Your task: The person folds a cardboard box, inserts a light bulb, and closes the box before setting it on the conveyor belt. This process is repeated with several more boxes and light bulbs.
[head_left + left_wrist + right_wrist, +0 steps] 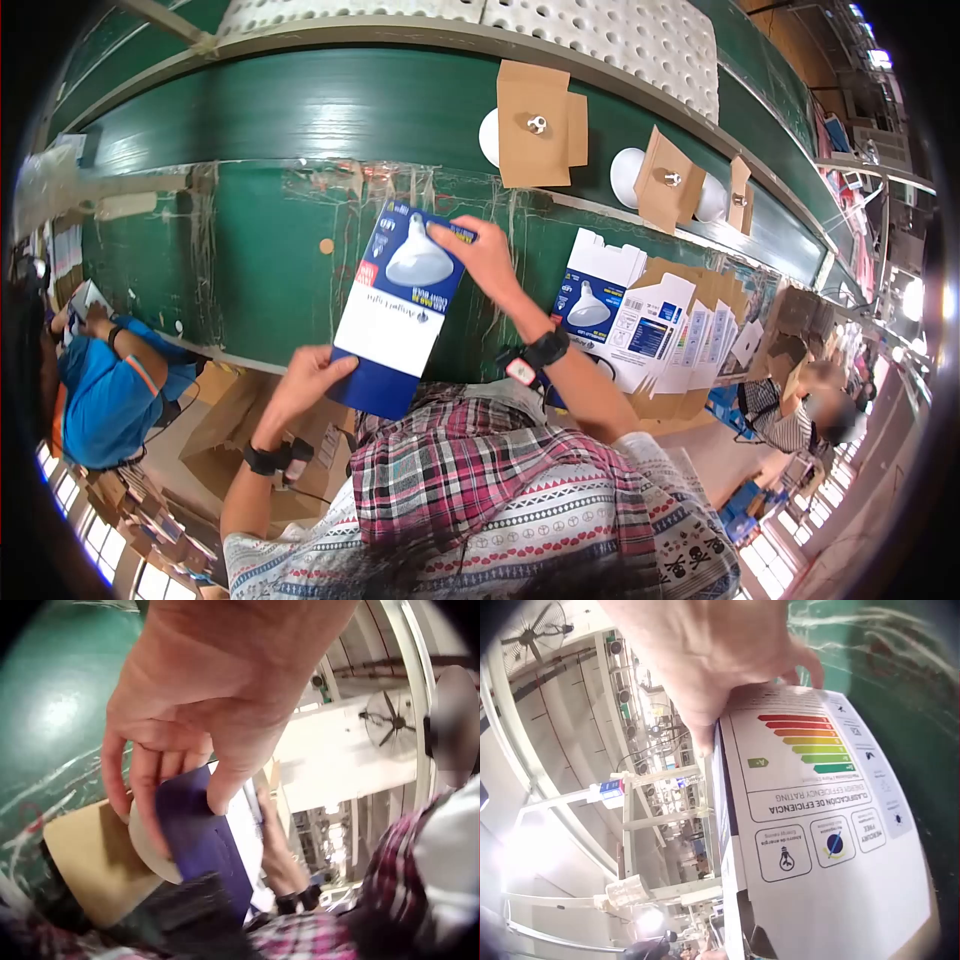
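Note:
Both hands hold a printed LED light bulb box [390, 318], blue and white with a picture of a bulb, tilted over the green bench. My left hand [310, 378] grips its lower left edge, thumb on the blue face. At the upper right edge, my right hand [480, 262] grips the box. In the left wrist view, a white rounded thing [142, 844] and brown cardboard [94, 859] show beside the blue side [196, 829], near the left fingers. An energy rating panel [802, 772] faces the right wrist camera.
White bulbs [628, 178] seated in brown cardboard inserts [545, 85] stand along the green belt. Several flattened printed boxes [635, 320] lie stacked to the right. A metal rail [400, 32] runs along the far side. Other people [115, 390] sit at left and right.

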### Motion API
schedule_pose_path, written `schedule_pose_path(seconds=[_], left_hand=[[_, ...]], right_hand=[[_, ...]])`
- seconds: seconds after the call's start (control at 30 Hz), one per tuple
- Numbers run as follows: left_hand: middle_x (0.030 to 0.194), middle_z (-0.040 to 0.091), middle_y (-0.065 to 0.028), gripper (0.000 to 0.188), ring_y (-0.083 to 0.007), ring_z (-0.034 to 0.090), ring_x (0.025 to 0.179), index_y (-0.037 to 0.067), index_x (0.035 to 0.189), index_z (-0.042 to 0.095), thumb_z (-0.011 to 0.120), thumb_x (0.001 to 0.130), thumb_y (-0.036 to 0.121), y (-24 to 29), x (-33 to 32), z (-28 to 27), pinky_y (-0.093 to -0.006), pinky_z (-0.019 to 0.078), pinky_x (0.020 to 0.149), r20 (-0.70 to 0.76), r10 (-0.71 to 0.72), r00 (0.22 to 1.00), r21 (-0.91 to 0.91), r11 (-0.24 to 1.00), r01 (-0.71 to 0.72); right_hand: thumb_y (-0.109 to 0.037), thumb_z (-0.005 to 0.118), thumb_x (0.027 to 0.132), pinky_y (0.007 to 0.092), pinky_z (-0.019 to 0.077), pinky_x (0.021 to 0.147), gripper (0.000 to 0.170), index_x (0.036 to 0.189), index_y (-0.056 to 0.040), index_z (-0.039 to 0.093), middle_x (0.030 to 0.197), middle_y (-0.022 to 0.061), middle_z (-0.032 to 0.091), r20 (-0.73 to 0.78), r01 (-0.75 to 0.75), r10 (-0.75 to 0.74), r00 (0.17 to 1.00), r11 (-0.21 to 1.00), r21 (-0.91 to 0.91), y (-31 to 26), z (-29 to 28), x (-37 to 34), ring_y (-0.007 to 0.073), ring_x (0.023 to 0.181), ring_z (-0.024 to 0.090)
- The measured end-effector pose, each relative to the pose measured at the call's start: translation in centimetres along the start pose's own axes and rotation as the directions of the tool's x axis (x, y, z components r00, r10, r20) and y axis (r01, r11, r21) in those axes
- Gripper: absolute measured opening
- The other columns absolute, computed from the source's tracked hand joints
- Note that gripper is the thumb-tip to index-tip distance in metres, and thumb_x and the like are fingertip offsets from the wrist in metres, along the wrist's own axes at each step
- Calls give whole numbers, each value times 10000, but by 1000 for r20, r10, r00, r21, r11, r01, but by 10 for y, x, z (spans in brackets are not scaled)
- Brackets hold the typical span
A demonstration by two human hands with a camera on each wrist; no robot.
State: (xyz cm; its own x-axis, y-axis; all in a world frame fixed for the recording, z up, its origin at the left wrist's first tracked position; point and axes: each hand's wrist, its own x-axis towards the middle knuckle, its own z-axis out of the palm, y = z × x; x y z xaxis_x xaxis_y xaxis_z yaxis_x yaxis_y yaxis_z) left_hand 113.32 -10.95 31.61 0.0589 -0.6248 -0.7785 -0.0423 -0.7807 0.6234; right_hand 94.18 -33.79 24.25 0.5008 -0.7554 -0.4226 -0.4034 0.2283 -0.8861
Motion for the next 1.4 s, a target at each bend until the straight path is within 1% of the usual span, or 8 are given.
schedule_pose_path(seconds=[0.3, 0.37, 0.57, 0.7, 0.9, 1.13, 1.23, 1.4], left_hand=[[1138, 577, -158, 743, -255, 551, 1067, -25, 1233, 475, 270, 912, 614, 129, 0, -30, -417, 411, 932, 228, 265, 937, -628, 776, -67], [1201, 539, -158, 843, -241, 507, 1129, -27, 1235, 475, 226, 869, 691, 111, 12, -21, -423, 409, 933, 233, 166, 958, -525, 851, -20], [1328, 432, -173, 870, -275, 399, 1251, -10, 1360, 350, 184, 873, 692, 90, 14, 26, -426, 300, 1051, 357, 218, 908, 80, 962, -262], [1264, 477, -224, 673, -325, 388, 1245, -42, 1344, 352, 326, 943, 498, 87, 15, 44, -374, 293, 1053, 483, 230, 845, 615, 597, -515], [1077, 589, -193, 433, -339, 571, 954, 7, 1167, 551, 575, 862, 313, 91, 15, 48, -383, 455, 842, 434, 276, 857, 551, 672, -495], [1053, 571, -221, 325, -351, 577, 866, -48, 1021, 584, 631, 801, 187, 76, -33, 23, -388, 468, 699, -363, 573, 735, 526, 777, -346], [889, 586, -258, 351, -357, 577, 760, -104, 1051, 552, 594, 803, 141, 39, -9, 3, -431, 454, 663, -96, 622, 777, 732, 573, -368], [734, 538, -271, 360, -275, 578, 635, -131, 1108, 500, 561, 829, 88, 71, 4, -63, -426, 436, 614, -78, 383, 921, 619, 743, -256]], right_hand=[[-352, 643, 798, 329, 526, 591, 327, 832, -27, 651, 736, 79, 648, 376, -403, 324, 868, 903, 150, 57, 12, 52, 185, 584, 619], [-334, 623, 797, 383, 515, 671, 326, 843, -13, 652, 768, 146, 658, 4, 1, 1, 1000, 921, -390, 68, 8, 44, 282, 701, 645], [-356, 526, 894, 316, 478, 675, 388, 894, 18, 630, 833, 104, 668, -71, 25, -24, 997, 1000, 15, 49, -9, -4, 203, 699, 622], [-366, 489, 921, 276, 460, 631, 404, 1039, 11, 572, 817, 84, 622, -70, 86, -75, 995, 983, 160, 10, -33, -52, 127, 663, 573], [-391, 596, 845, 301, 469, 619, 747, 1346, 59, 272, 839, 153, 628, 179, -17, 46, 983, 986, -164, -27, -38, -143, 196, 662, 608], [-267, 506, 908, 384, 454, 680, 662, 1390, 1, 140, 826, 193, 600, 339, 124, -108, 934, 992, -25, -40, -12, -136, 316, 744, 603], [-193, 509, 899, 388, 440, 793, 621, 1396, -37, 171, 917, 202, 576, 321, 242, -204, 925, 967, -84, -46, -2, -130, 306, 840, 582], [-208, 526, 897, 338, 454, 737, 564, 1360, -27, 261, 912, 158, 589, 170, 176, -151, 974, 973, -147, -53, -26, -120, 264, 803, 595]])
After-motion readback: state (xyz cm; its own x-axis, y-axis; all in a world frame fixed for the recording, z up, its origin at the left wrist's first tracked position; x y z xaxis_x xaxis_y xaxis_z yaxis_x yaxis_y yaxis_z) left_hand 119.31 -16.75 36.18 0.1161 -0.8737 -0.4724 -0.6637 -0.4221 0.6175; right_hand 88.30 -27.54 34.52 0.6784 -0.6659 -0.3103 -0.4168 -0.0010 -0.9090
